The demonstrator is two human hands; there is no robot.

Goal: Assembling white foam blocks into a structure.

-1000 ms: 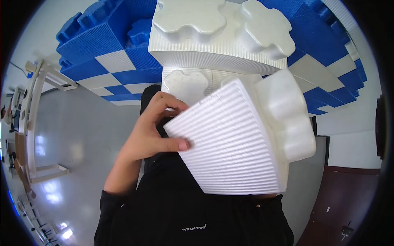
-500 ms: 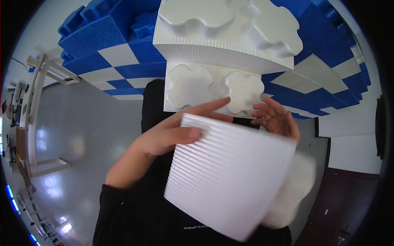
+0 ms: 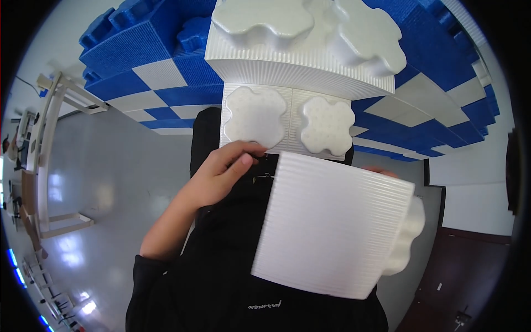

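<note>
Over the black top (image 3: pixel 221 254), one white block (image 3: pixel 334 227) hung unplaced, the blue-and-white wall (image 3: pixel 124 86) already standing! Left hand (image 3: pixel 224 171) half-curled, empty; right hand (image 3: pixel 380 171) mostly hidden, its grip impossible to tell.

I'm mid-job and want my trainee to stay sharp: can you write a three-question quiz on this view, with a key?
1. True or false: the block hiding most of the right hand is blue.
2. Multiple choice: which colours make up the checkered structure? A) red and white; B) blue and white; C) blue and green.
3. Count: how many lobed knobs show on the white tier nearest the left hand?

Key: 1. False, it is white. 2. B. 3. Two.
</note>
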